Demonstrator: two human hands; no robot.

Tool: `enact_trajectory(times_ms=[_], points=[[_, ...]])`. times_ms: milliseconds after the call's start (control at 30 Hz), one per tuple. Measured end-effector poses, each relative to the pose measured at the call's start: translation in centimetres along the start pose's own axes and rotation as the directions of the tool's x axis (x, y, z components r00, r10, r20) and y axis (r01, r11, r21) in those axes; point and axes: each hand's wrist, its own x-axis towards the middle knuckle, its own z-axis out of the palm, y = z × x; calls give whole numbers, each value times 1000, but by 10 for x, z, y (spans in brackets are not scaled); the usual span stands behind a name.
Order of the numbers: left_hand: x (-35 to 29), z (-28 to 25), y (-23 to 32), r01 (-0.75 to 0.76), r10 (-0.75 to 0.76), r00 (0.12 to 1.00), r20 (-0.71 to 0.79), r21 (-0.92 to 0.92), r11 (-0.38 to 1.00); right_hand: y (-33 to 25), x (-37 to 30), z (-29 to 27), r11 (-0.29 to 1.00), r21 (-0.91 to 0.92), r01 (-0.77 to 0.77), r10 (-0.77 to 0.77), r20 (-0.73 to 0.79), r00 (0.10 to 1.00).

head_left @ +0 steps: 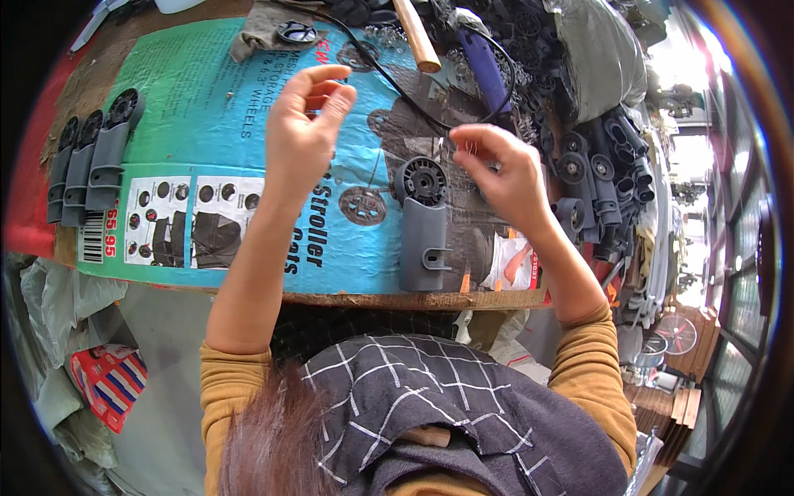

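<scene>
My left hand is raised over the blue cardboard sheet. Its fingers curl toward the thumb, and a tiny dark bit shows at the fingertips, too small to name. To the right, my right hand hovers with thumb and fingers brought together around a small thin wire piece. Between and below the hands, a grey plastic wheel bracket with a round black toothed hub lies near the table's front edge. Neither hand touches it.
Three similar grey brackets lie at the left. A black cable loops across the back, near a wooden handle and a blue-purple tool handle. Piled dark wheel parts and a greyish sack crowd the right.
</scene>
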Motion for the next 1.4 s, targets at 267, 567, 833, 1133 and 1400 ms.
enact_trajectory(times_ms=[267,567,833,1133,1400], points=[[-3,1,-2,51,-51,999,-8,-44,998,20,-26,21,979,-137,150,-125,178,976],[-2,-6,-4,4,-4,1000,-13,39,999,8,-20,6,979,-148,141,-104,235,966],[-7,0,-1,39,-39,999,24,18,999,161,47,-77,937,-239,-256,113,-485,867],[3,7,-13,5,-7,1000,25,87,996,339,131,-107,529,253,-810,750,-586,307],[-12,40,49,439,-315,778,544,-111,892,130,17,-81,697,-663,272,-561,-269,783]])
